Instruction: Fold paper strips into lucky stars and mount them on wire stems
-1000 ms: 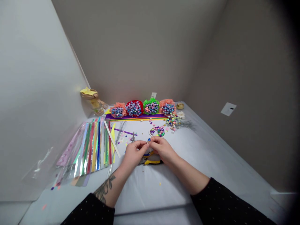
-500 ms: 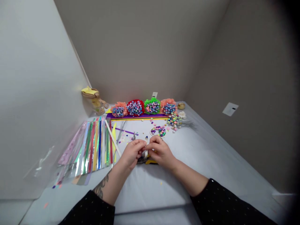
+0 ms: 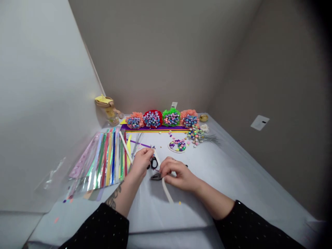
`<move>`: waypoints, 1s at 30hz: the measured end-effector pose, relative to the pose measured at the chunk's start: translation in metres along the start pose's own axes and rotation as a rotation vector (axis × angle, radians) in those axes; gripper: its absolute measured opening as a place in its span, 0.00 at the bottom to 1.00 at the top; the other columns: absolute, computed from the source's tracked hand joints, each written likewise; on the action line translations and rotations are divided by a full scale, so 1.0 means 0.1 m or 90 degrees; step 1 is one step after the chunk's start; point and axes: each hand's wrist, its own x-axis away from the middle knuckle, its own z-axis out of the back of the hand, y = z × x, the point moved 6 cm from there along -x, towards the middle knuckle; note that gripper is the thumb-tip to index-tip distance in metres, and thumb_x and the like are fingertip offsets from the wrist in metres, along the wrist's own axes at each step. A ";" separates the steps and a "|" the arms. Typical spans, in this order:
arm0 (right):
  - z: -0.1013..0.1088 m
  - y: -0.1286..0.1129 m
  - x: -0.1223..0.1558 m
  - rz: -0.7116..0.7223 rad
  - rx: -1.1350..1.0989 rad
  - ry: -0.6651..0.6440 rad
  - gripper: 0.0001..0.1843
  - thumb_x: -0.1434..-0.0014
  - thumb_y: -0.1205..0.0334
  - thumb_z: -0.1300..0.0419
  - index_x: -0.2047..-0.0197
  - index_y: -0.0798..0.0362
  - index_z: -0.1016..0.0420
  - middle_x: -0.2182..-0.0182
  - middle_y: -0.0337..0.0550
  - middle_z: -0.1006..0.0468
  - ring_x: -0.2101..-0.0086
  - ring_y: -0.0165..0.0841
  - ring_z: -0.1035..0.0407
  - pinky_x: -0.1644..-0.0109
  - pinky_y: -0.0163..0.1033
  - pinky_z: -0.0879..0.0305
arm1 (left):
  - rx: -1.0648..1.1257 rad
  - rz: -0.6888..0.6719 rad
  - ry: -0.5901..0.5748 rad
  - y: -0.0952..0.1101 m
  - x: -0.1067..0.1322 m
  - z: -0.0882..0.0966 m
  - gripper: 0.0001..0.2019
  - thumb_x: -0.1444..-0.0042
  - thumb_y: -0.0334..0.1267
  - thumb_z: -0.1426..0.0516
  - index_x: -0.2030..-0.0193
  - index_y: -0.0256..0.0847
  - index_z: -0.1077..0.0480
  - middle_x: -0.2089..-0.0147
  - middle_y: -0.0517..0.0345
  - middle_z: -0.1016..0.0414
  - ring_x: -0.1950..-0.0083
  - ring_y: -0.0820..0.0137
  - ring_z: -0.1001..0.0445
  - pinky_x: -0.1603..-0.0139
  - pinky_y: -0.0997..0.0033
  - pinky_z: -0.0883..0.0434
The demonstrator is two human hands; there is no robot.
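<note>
My right hand [image 3: 177,174] pinches a white paper strip [image 3: 167,192], whose loose end curves down toward me. Fingers closed, my left hand [image 3: 142,162] is a little apart from it on the left; whatever lies between its fingertips is too small to make out. Between the hands are scissors [image 3: 154,162] with black handles, partly covered by my left hand. Pliers [image 3: 156,176] with dark jaws lie just under my right hand, which hides their handles. Beyond the hands sits a white oval dish [image 3: 177,146] of small colourful folded stars.
Shiny coloured strips [image 3: 103,160] in clear sleeves spread across the left side. Four-coloured flowers are several star-filled paper blooms [image 3: 152,119] along the back. A wicker-topped jar [image 3: 110,110] stands back left; loose stars [image 3: 195,135] and thin wires [image 3: 211,139] lie back right.
My hands have moved apart from where they met. The white strip now hangs from my right hand, and the scissors handles and plier jaws show between the hands. The view has shifted slightly.
</note>
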 end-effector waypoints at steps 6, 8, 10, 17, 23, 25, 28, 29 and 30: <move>0.03 0.29 0.09 -0.230 -0.186 0.064 0.11 0.47 0.54 0.40 0.71 0.53 0.34 0.76 0.39 0.31 0.75 0.28 0.38 0.71 0.34 0.40 | -0.083 -0.076 0.060 0.07 -0.01 0.08 0.06 0.56 0.38 0.42 0.75 0.36 0.30 0.79 0.65 0.34 0.77 0.77 0.38 0.76 0.79 0.41; -0.01 0.35 0.11 -0.277 -0.217 0.065 0.12 0.47 0.54 0.40 0.72 0.53 0.34 0.79 0.36 0.34 0.79 0.26 0.41 0.74 0.32 0.43 | -0.110 -0.096 0.055 0.12 0.01 0.07 0.06 0.56 0.37 0.42 0.75 0.36 0.29 0.77 0.63 0.31 0.74 0.75 0.35 0.72 0.78 0.39; -0.10 0.32 0.10 -0.257 -0.178 0.007 0.10 0.48 0.56 0.40 0.73 0.54 0.33 0.79 0.35 0.34 0.79 0.26 0.42 0.74 0.32 0.45 | -0.133 -0.110 0.051 0.17 0.05 0.06 0.06 0.57 0.37 0.42 0.75 0.36 0.29 0.77 0.62 0.30 0.73 0.74 0.34 0.71 0.77 0.38; -0.16 0.35 0.08 -0.302 -0.166 0.059 0.03 0.50 0.64 0.43 0.71 0.53 0.33 0.79 0.34 0.33 0.78 0.25 0.41 0.74 0.30 0.45 | -0.197 -0.133 0.031 0.27 0.14 0.00 0.06 0.56 0.38 0.43 0.75 0.37 0.29 0.77 0.61 0.30 0.74 0.73 0.34 0.71 0.76 0.37; -0.09 0.58 0.11 -0.458 -0.345 0.191 0.08 0.53 0.60 0.43 0.74 0.52 0.39 0.84 0.30 0.33 0.86 0.20 0.51 0.82 0.28 0.57 | -0.211 -0.137 0.030 0.33 0.24 -0.09 0.04 0.59 0.34 0.44 0.77 0.38 0.29 0.79 0.62 0.30 0.75 0.73 0.35 0.72 0.76 0.38; -0.08 0.59 0.12 -0.475 -0.348 0.197 0.07 0.55 0.61 0.42 0.76 0.52 0.39 0.85 0.30 0.35 0.86 0.20 0.52 0.83 0.28 0.60 | -0.201 -0.136 0.042 0.36 0.26 -0.09 0.04 0.60 0.34 0.44 0.77 0.38 0.29 0.79 0.62 0.31 0.75 0.73 0.35 0.73 0.76 0.38; -0.07 0.60 0.14 -0.483 -0.350 0.203 0.06 0.57 0.63 0.42 0.78 0.53 0.37 0.87 0.28 0.41 0.86 0.21 0.55 0.82 0.29 0.61 | -0.174 -0.126 0.053 0.35 0.24 -0.07 0.05 0.59 0.37 0.43 0.75 0.37 0.29 0.78 0.62 0.31 0.76 0.74 0.35 0.73 0.76 0.39; -0.05 0.61 0.15 -0.473 -0.350 0.214 0.06 0.58 0.63 0.41 0.78 0.53 0.36 0.87 0.28 0.41 0.85 0.21 0.54 0.81 0.30 0.59 | -0.162 -0.120 0.050 0.33 0.23 -0.07 0.06 0.59 0.38 0.43 0.74 0.37 0.29 0.78 0.62 0.31 0.76 0.74 0.36 0.73 0.76 0.39; -0.02 0.61 0.15 -0.455 -0.348 0.230 0.06 0.57 0.63 0.40 0.77 0.54 0.35 0.86 0.29 0.41 0.84 0.22 0.53 0.80 0.30 0.57 | -0.149 -0.114 0.043 0.30 0.21 -0.06 0.07 0.58 0.39 0.42 0.74 0.37 0.29 0.78 0.62 0.31 0.76 0.75 0.36 0.74 0.77 0.40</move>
